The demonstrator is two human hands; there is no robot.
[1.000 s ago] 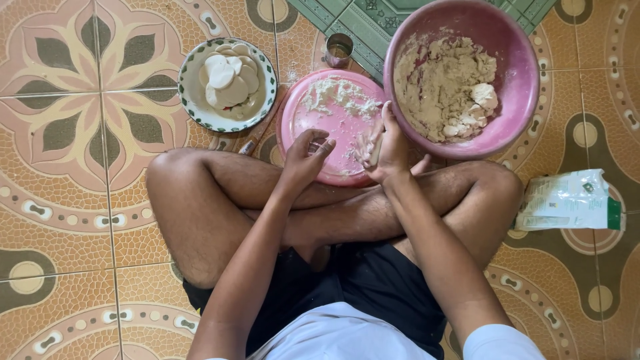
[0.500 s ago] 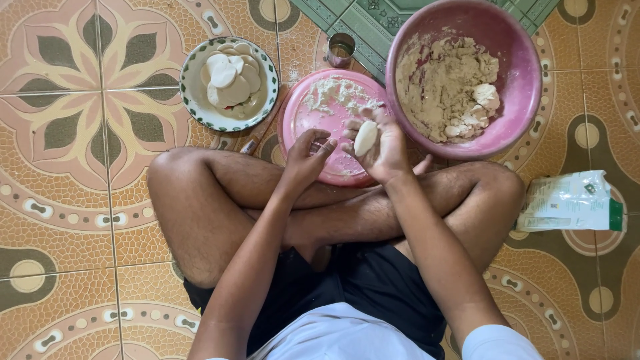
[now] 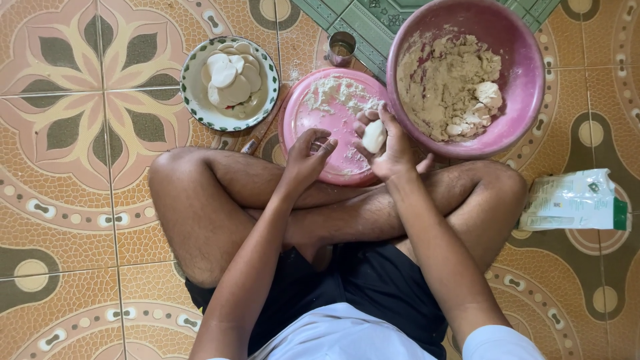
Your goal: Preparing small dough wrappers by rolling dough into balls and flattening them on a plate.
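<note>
Currently right hand (image 3: pixel 390 143) is cupping a pale dough piece (image 3: pixel 374 136), fingers curled round it, over the near right edge of the floured pink plate (image 3: pixel 313 117). Left hand (image 3: pixel 308 155) is hovering over the plate's near edge, fingers loosely bent, gripping nothing. Pink bowl (image 3: pixel 517 53) of dough is sitting just right of the plate; patterned dish (image 3: pixel 197 110) of flat discs is lying left of it.

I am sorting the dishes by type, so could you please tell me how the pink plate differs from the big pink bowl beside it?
The pink plate is shallow and smaller; the pink bowl is deep and larger. The plate bears only a dusting of white flour, the bowl a heap of brownish dough. The plate lies under both hands, the bowl beyond them. Both are pink, round and on the tiled floor.
</note>
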